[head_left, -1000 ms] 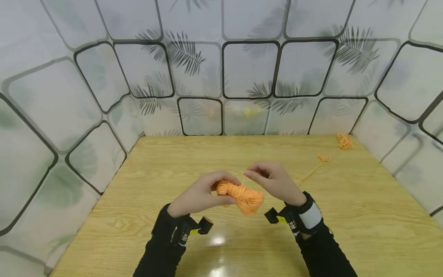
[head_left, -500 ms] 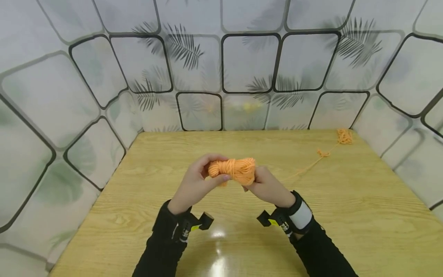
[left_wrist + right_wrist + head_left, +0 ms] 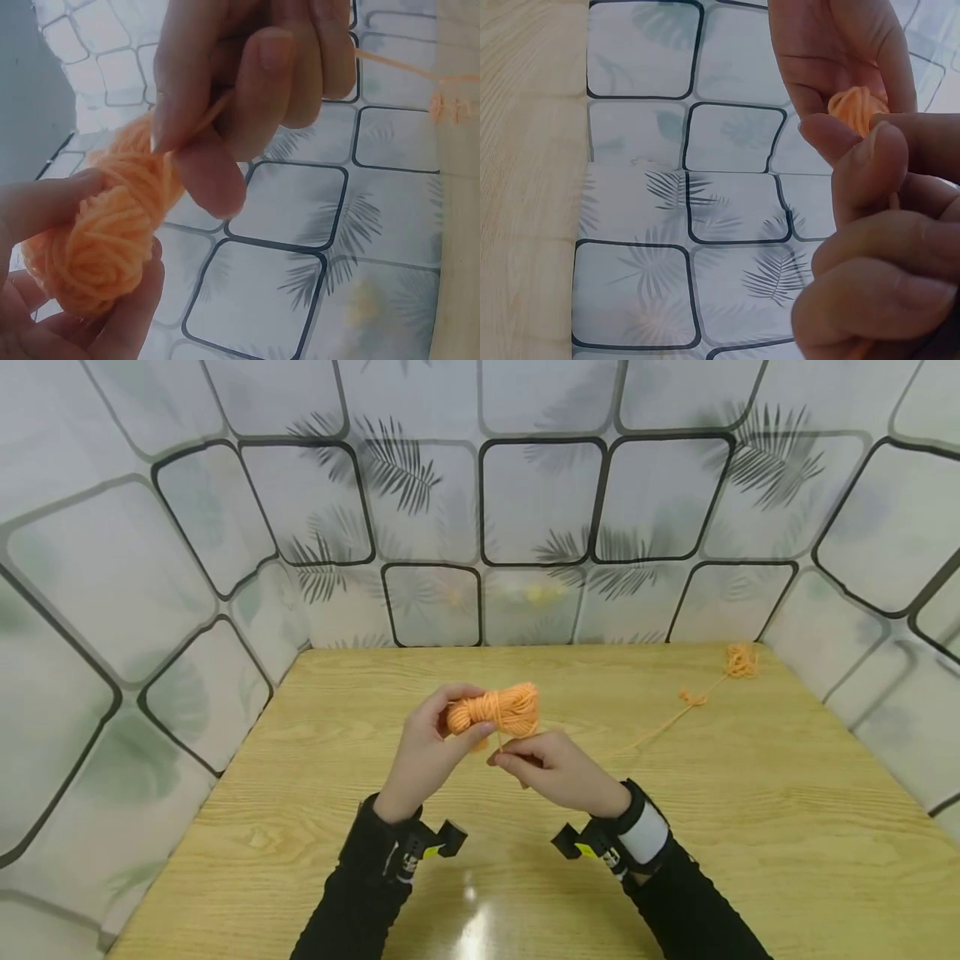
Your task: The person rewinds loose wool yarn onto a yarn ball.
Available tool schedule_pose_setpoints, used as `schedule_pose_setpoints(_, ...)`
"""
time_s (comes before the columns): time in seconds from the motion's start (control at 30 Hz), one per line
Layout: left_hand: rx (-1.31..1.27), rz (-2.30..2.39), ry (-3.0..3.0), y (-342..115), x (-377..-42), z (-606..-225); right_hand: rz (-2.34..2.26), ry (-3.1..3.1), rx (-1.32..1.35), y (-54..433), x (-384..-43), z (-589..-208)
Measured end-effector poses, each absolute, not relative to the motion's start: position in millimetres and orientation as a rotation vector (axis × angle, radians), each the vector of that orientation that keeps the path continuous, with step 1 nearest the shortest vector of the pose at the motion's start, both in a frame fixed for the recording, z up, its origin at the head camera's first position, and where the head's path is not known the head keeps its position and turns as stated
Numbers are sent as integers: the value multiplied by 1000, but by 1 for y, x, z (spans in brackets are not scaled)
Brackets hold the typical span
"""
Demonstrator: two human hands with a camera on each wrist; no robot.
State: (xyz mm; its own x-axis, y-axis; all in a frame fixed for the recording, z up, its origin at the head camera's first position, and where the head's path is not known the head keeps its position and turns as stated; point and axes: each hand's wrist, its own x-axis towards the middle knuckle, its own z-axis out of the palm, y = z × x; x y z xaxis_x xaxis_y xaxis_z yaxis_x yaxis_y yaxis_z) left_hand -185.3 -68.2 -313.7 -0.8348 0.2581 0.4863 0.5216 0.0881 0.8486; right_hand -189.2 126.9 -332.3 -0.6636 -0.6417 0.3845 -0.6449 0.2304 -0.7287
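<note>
Watching remotely, I see left fingers [image 3: 136, 309] gripping the yarn bundle [image 3: 516, 710], right fingers [image 3: 267, 94] pinching its strand [image 3: 664, 725]; hard pulling could knot the far tangle [image 3: 741, 661].

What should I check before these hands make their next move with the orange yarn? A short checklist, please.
1. Left hand grips the oblong bundle of wound orange yarn: ok.
2. Right hand pinches a thin orange yarn strand beside the bundle: ok.
3. Bundle is held up off the light-yellow wood-grain table: ok.
4. Yarn trailing across the table is free of tangles: not ok; a small orange yarn tangle lies along it.
5. The loose orange yarn heap at the table's far right is neatly wound: not ok, its loops lie jumbled.
6. Strand runs freely through the right hand: cannot tell; fingers hide part of it.
</note>
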Motion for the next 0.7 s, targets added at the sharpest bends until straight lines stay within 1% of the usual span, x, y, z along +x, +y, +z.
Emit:
schedule_pose_setpoints(0.47,-766,-1386,-2314,-65,-187,-321,1331,-2437,1283,134,-180,-320)
schedule_pose_setpoints(0.7,-859,-1235,-2401,-63,-184,-320,1283,-2379,1236,144,-181,-320)
